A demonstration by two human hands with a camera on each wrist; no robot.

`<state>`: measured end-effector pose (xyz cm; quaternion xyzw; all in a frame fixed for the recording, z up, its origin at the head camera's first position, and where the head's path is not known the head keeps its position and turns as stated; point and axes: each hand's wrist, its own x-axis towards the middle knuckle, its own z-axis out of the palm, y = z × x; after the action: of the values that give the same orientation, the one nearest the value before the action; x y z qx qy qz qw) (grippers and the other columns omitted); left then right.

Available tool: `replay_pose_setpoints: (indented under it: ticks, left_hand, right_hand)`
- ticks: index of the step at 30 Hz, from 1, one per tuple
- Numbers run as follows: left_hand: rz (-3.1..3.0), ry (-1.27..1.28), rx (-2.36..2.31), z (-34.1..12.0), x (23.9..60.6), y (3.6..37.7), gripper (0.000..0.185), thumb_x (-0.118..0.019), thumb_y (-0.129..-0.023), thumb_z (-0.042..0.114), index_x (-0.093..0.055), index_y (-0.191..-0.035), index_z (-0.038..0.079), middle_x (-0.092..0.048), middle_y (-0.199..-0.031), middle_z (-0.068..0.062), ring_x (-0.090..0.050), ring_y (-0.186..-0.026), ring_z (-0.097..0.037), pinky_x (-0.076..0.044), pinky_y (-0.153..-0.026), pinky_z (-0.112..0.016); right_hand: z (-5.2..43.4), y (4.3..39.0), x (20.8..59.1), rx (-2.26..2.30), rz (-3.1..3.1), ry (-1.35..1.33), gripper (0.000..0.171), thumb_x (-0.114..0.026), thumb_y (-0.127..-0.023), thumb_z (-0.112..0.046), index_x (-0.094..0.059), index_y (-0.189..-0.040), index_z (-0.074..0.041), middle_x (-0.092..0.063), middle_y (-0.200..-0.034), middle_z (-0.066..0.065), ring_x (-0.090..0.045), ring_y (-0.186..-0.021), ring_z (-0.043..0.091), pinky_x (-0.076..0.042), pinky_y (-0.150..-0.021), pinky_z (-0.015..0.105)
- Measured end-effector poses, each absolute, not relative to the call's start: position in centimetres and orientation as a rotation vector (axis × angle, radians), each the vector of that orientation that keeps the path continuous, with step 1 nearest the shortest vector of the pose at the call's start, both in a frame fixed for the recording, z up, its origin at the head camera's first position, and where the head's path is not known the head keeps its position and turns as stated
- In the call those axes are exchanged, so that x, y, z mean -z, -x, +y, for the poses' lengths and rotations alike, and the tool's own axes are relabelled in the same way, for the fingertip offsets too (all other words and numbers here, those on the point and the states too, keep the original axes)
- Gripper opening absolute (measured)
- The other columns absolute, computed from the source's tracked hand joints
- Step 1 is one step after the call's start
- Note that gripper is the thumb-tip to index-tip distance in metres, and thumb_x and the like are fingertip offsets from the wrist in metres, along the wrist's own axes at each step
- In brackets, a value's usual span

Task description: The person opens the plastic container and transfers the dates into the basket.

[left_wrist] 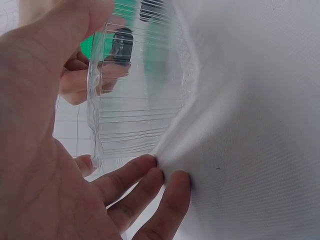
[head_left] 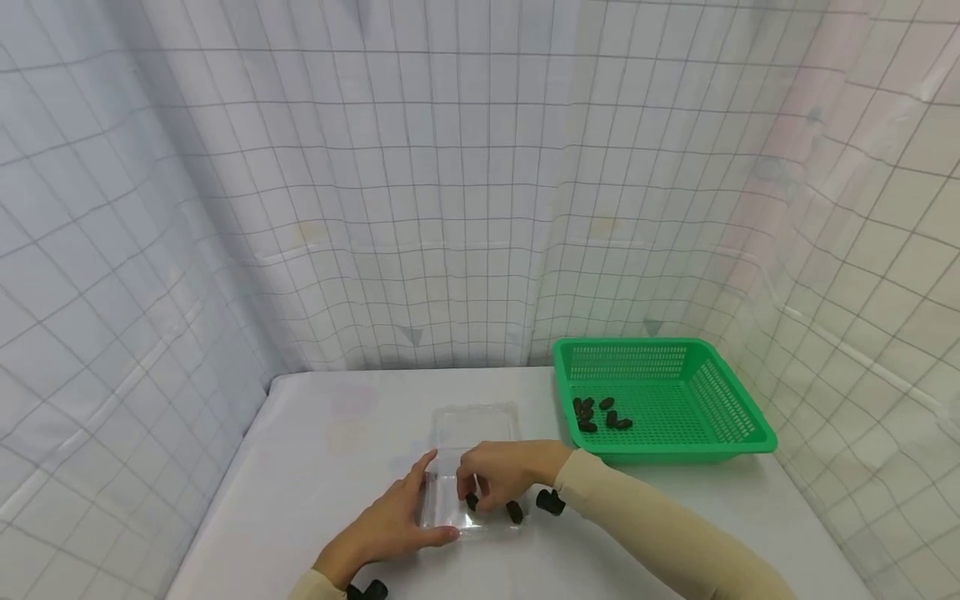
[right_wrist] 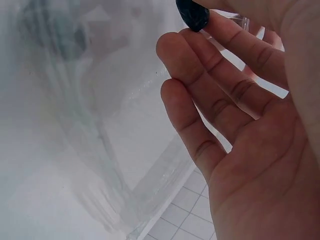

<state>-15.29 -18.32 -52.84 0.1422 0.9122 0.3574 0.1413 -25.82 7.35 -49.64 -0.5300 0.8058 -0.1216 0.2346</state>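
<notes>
A clear plastic clamshell box [head_left: 444, 498] lies on the white table, its lid [head_left: 476, 425] folded back toward the far side. My left hand [head_left: 390, 521] spreads around the box's left near corner, thumb along the near edge and forefinger along the left side. In the left wrist view, several fingertips rest by the rim on the cloth. Over the box, my right hand [head_left: 510, 468] pinches a small dark glossy oval piece [right_wrist: 193, 14] between thumb and forefinger. Another dark piece [head_left: 514, 512] lies in the right part of the box.
At the right back stands a green plastic basket [head_left: 667, 458] with several dark oval pieces [head_left: 587, 414] in its left part. Grid-patterned white curtains [head_left: 450, 208] close in the table at the back and sides. A black wrist camera [head_left: 550, 502] sits under the right wrist.
</notes>
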Motion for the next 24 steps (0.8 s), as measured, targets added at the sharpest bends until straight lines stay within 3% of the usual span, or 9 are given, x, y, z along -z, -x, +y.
replay_pose_setpoints:
  ticks: [19,24]
  left_hand:
    - [2.647,-0.398,-1.032,-18.3,52.7,15.2,0.13,-0.098,-0.091,0.058,-0.021,-0.187,0.015,-0.059,-0.171,-0.024,-0.062,-0.15,-0.046,-0.056,-0.112,-0.073]
    - [2.645,-0.383,-1.04,-18.2,52.8,15.2,0.131,-0.099,-0.09,0.057,-0.021,-0.187,0.016,-0.059,-0.172,-0.024,-0.062,-0.152,-0.046,-0.055,-0.114,-0.073]
  right_hand:
    - [8.7,26.3,48.8,0.398,2.278,1.448,0.022,-0.088,-0.101,-0.013,-0.084,-0.122,-0.011,-0.077,-0.111,-0.009,-0.072,-0.092,0.0,-0.056,-0.084,0.011]
    - [9.2,26.4,48.6,0.403,2.287,1.459,0.022,-0.088,-0.101,-0.013,-0.085,-0.123,-0.01,-0.077,-0.111,-0.007,-0.07,-0.09,-0.003,-0.055,-0.083,0.011]
